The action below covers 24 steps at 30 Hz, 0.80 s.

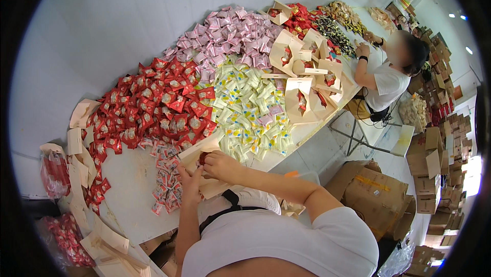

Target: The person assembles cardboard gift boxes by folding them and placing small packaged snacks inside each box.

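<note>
An open cream cardboard box (pixel 210 144) is held in front of my body at the table's edge. My left hand (pixel 190 182) grips the box at its left side, thumb reaching over toward the middle. With its fingers bent, my right hand (pixel 224 166) pinches a small dark red packet (pixel 203 157) inside the box; most of the packet is hidden by the fingers. Small white-and-red sachets (pixel 168 185) lie just left of my left hand. Beyond the box spread a heap of red wrapped packets (pixel 153 100) and a heap of pale green-and-white packets (pixel 249 108).
Pink packets (pixel 234 35) are piled against the wall. Open cream boxes with red packets (pixel 301 102) stand at the right; more cream boxes (pixel 78 162) line the left. A co-worker (pixel 391 77) sits at the far end. Large cartons (pixel 368 192) stand on the floor.
</note>
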Each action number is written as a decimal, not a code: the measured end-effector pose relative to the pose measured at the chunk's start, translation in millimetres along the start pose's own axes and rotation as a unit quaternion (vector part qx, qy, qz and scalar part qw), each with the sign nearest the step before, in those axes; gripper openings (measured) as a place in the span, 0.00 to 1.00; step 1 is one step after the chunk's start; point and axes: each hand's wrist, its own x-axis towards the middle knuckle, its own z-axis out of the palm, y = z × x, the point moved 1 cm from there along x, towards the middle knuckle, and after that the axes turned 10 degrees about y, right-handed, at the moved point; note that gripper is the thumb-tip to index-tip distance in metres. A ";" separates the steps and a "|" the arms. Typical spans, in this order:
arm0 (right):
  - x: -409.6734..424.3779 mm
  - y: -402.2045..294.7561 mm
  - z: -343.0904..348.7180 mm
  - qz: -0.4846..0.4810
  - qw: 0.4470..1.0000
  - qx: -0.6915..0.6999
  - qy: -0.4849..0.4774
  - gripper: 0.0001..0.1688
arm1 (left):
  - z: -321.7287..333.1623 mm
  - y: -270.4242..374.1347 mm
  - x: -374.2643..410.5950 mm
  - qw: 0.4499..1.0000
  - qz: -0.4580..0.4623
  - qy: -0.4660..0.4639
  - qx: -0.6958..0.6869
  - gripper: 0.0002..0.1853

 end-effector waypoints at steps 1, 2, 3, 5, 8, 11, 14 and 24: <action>-0.2 1.8 -3.0 -0.010 1.000 -0.004 -0.020 0.12 | 2.6 -2.0 1.5 1.000 0.014 -0.010 -0.011 0.26; -0.4 4.5 -7.6 -0.020 0.999 -0.009 -0.041 0.11 | 5.9 -6.1 4.8 0.999 0.027 -0.020 -0.022 0.26; 3.1 5.2 -18.9 -0.039 0.999 0.000 0.012 0.11 | 5.2 -9.2 6.2 0.998 0.039 -0.025 -0.034 0.25; 4.7 10.1 -54.6 -0.071 0.991 0.014 0.115 0.13 | 15.0 2.3 7.2 0.995 0.000 -0.044 -0.089 0.29; -15.5 24.3 -80.7 0.213 0.946 0.053 0.240 0.25 | 23.8 -8.5 30.4 0.982 -0.043 0.004 -0.181 0.40; -38.1 25.6 -84.8 0.464 0.796 0.313 0.232 0.34 | 62.9 17.4 34.6 0.989 0.069 -0.007 -0.131 0.42; -43.4 25.1 -72.2 0.519 0.670 0.448 0.284 0.36 | 88.1 16.5 44.4 0.993 0.102 -0.022 -0.063 0.37; -83.1 85.7 -105.8 0.501 0.581 0.360 0.531 0.29 | 127.6 41.1 42.8 0.975 -0.038 -0.219 -0.025 0.48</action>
